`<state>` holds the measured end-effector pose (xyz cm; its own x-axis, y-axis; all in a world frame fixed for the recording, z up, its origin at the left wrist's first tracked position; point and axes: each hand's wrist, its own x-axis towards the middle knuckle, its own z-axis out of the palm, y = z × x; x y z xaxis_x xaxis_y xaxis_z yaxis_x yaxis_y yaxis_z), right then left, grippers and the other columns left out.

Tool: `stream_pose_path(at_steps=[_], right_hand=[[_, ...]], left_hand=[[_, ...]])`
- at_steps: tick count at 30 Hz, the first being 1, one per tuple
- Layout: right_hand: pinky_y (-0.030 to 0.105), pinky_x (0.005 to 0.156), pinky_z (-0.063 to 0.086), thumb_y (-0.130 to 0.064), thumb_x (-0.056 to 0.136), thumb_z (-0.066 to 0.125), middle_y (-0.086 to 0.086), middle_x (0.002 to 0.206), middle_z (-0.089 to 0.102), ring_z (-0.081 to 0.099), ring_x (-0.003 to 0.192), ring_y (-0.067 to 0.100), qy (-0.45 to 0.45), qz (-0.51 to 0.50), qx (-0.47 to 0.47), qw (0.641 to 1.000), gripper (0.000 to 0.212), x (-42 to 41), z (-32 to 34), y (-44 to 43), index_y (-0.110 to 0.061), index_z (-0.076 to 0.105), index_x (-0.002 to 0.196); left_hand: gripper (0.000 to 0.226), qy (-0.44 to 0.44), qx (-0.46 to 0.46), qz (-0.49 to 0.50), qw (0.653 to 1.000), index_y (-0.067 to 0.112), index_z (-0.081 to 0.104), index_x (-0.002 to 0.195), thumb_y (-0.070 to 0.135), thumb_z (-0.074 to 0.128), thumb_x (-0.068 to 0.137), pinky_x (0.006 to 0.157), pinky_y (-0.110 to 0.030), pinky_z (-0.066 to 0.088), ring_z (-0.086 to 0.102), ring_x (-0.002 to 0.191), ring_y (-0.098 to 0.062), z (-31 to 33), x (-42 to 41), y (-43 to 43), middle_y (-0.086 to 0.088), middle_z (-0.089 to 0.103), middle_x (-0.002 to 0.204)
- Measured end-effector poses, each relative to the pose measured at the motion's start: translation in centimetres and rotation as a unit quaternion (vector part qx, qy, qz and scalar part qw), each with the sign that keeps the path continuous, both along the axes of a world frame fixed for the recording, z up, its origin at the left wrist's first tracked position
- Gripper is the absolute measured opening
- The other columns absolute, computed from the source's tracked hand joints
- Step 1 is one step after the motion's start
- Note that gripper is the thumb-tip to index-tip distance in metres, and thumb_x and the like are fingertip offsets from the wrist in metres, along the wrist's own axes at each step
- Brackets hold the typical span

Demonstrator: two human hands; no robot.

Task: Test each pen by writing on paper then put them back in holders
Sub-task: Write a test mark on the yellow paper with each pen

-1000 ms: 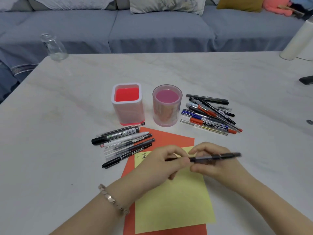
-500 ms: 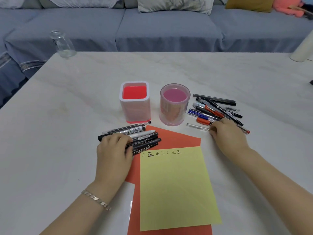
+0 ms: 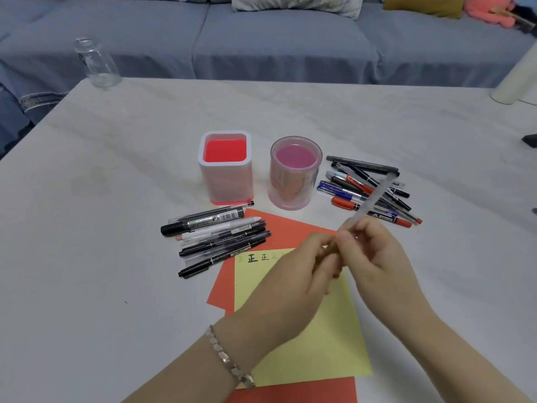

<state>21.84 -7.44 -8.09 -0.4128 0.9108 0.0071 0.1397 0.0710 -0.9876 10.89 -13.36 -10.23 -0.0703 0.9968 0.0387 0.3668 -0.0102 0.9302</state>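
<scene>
Head view, both hands over the writing sheet. Half a second before, the left hand [image 3: 293, 286] rested on the left group of pens [image 3: 215, 237] and the right hand [image 3: 377, 257] reached into the right pile of pens [image 3: 363, 184]. Now the two hands meet above the yellow paper [image 3: 334, 344], and a clear pen [image 3: 374, 196] has been lifted from the right pile. The right hand's fingers curl round the lower barrel, so that the pen slants up and away over the pile. The left hand's fingertips pinch the near end, where a brownish part shows. Blur hides whether a cap is on or coming off.

The change suggests that a new test cycle has begun, probably at the uncapping step, with writing still to follow. The row of test marks [image 3: 252, 258] at the paper's top edge is partly covered by the left hand. The square holder [image 3: 225, 167] and the round holder [image 3: 295, 173] both stand empty beyond the red sheet [image 3: 279, 225], so no pen has yet been returned.

A glass jar [image 3: 97, 64] stands at the far left corner of the table [image 3: 116, 170], well apart from the work. The left group lies partly on the red sheet, just beside the paper's upper left corner, and may crowd the writing.
</scene>
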Motion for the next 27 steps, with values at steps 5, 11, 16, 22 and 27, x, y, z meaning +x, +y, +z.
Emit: stream_pose_path(at_steps=[5,11,16,22,27], right_hand=[[0.022,0.048,0.027,-0.022,0.086,0.061,-0.002,0.051,0.033,0.031,0.051,0.013,-0.042,0.017,-0.043,0.998,0.032,-0.2,-1.2,-0.1,-0.009,0.043,0.062],[0.012,0.041,0.026,-0.033,0.079,0.052,-0.008,0.039,0.036,0.030,0.039,0.004,0.017,0.075,-0.065,0.995,0.028,-0.3,-1.4,-1.1,-0.016,0.040,0.061],[0.012,0.040,0.026,-0.026,0.082,0.052,-0.004,0.037,0.038,0.030,0.037,0.004,0.030,0.118,-0.019,0.992,0.025,0.2,-0.7,-0.5,-0.019,0.039,0.062],[0.014,0.038,0.028,-0.016,0.091,0.055,-0.004,0.037,0.039,0.032,0.036,0.008,0.047,-0.052,-0.013,0.997,0.033,1.1,-0.6,0.7,-0.012,0.037,0.064],[0.014,0.038,0.032,-0.015,0.093,0.048,-0.001,0.038,0.042,0.035,0.037,0.006,-0.001,-0.088,-0.041,0.995,0.020,2.0,-1.8,0.9,-0.014,0.046,0.073]], left_hand=[[0.019,0.135,0.048,-0.024,0.989,0.019,0.049,0.102,0.029,0.032,0.100,0.072,-0.028,0.039,0.046,0.078,-0.009,-0.8,-0.5,-1.2,0.009,0.049,0.086],[0.038,0.169,0.088,-0.044,0.981,0.024,0.054,0.100,0.046,0.025,0.090,0.060,-0.015,0.035,0.045,0.065,-0.003,-1.0,-2.0,-1.6,0.014,0.051,0.070],[0.020,0.166,0.075,-0.045,0.982,0.040,0.042,0.098,0.051,0.029,0.088,0.051,-0.014,0.028,0.043,0.055,-0.005,-0.4,-2.6,-1.5,0.012,0.047,0.062],[0.016,0.340,-0.018,0.114,0.933,0.020,0.042,0.085,0.027,0.033,0.095,0.058,-0.028,0.030,0.046,0.066,-0.015,-3.0,-4.8,-2.2,0.008,0.047,0.071],[0.023,0.461,0.027,0.150,0.874,0.010,0.059,0.086,0.021,0.039,0.086,0.069,-0.033,0.035,0.047,0.078,-0.023,-7.4,-6.9,-4.1,-0.005,0.056,0.087]])
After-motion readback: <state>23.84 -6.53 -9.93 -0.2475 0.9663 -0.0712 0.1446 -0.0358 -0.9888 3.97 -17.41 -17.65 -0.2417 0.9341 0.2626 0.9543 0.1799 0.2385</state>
